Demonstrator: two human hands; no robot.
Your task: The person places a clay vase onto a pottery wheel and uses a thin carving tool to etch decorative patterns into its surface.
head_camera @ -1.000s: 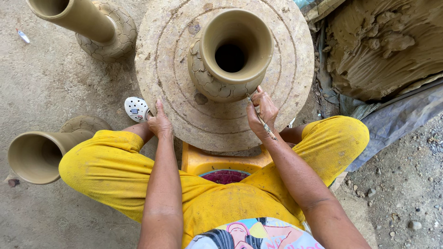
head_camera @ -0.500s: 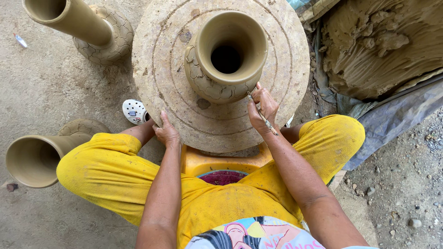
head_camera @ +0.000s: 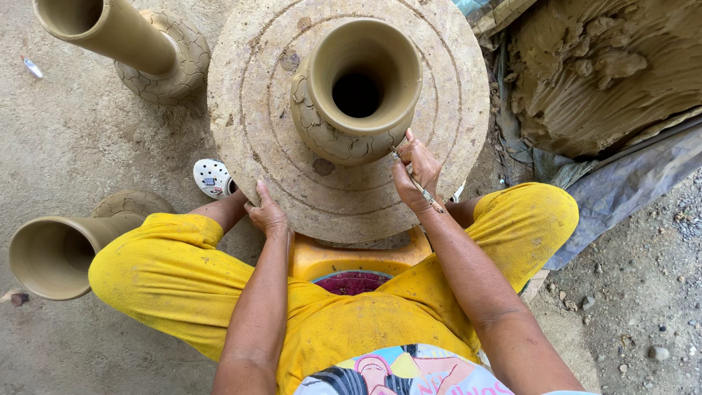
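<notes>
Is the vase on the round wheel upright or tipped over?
Upright: the vase stands on its base on the wheel, its open mouth facing up at the camera.

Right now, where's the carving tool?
In the head view, the tool is in the right hand, its tip at the vase on the wheel.

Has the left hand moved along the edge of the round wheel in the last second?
Yes. The left hand has slid rightwards along the near rim of the turntable, away from the white shoe and towards the yellow stool.
</notes>
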